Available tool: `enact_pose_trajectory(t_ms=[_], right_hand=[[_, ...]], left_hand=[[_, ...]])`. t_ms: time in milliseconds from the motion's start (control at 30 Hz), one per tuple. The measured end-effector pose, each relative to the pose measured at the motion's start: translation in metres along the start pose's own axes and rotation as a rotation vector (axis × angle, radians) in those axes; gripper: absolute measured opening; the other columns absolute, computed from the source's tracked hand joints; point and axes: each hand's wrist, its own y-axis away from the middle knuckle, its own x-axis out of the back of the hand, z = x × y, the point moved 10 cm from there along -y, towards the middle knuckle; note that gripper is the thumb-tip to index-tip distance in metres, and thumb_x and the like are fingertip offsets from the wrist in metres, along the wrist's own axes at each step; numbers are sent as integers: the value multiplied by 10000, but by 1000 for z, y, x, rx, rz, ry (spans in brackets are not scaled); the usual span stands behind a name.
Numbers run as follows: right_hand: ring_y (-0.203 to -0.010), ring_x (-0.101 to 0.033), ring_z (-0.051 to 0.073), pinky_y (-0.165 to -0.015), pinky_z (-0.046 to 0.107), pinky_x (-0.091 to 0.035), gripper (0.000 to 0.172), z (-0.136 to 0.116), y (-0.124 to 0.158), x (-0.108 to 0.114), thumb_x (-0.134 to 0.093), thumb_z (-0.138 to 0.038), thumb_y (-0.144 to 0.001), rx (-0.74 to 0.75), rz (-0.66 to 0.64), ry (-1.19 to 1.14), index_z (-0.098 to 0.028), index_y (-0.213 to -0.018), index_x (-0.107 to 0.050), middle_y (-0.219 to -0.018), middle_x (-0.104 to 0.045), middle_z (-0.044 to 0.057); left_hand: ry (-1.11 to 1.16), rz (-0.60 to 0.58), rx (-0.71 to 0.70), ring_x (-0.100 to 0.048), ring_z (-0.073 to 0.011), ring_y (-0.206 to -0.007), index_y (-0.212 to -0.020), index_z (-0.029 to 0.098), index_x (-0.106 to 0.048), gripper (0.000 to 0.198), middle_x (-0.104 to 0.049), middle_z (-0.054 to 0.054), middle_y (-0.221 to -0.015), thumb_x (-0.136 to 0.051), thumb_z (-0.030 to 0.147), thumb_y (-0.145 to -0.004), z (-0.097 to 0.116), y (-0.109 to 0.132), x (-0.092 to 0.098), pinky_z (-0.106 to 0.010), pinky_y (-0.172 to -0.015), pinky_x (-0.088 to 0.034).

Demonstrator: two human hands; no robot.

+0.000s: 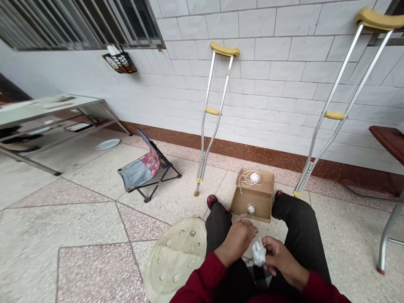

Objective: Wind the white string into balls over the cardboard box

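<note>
My right hand [280, 259] is closed on the edge of a shiny white bundle [259, 252] that looks like wound string, held over my lap. Just left of it, my left hand [240, 236] has its fingers pinched together at a thin white string [252, 217]. This strand seems to run down to a small white ball of string [251, 209] lying in an open cardboard box [236, 201] on the floor between my feet. A larger white ball of string [254, 177] with loose loops rests in the box's raised lid part.
Two crutches, a left one [212, 112] and a right one [335, 115], lean on the tiled wall. A folding chair [135, 173] and a round mat with holes [175, 261] are at left. A long table [91, 101] stands further left, a red-topped seat [388, 143] at right.
</note>
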Motion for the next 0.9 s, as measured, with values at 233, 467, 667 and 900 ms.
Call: enact_pose_trajectory(t_ms=[233, 467, 667, 900], right_hand=[[-554, -532, 84, -465, 170, -350, 341, -34, 5, 13, -763, -246, -645, -51, 80, -292, -156, -937, -611, -703, -607, 9], [-548, -481, 111, -468, 214, -366, 333, -54, -32, 49, -767, -269, -574, 178, 313, -51, -196, -844, -585, -671, -574, -19], [-446, -404, 66, -371, 165, -260, 286, 1, -7, 6, -719, -272, -642, 38, 171, -122, -190, -832, -521, -618, -524, -45], [-544, -580, 132, -372, 187, -378, 403, -17, 2, -6, -718, -361, -702, 117, 89, -68, -221, -975, -456, -768, -563, -12]], left_hand=[[513, -44, 340, -530, -131, -603, -604, 133, -610, 420, -596, -17, -597, -418, 343, -914, -41, 20, -66, -224, -609, -377], [208, -47, 193, -526, -121, -619, -615, 160, -572, 319, -589, 5, -601, -459, 245, -900, 1, 27, -54, -308, -930, -379], [36, 107, 31, -567, -175, -865, -756, 178, -625, 243, -647, -32, -796, -438, 196, -909, 0, 10, 5, -399, -1050, -271], [524, 123, 353, -412, -118, -569, -575, 157, -494, 384, -435, 19, -556, -425, 358, -894, -37, 10, -33, -224, -554, -305]])
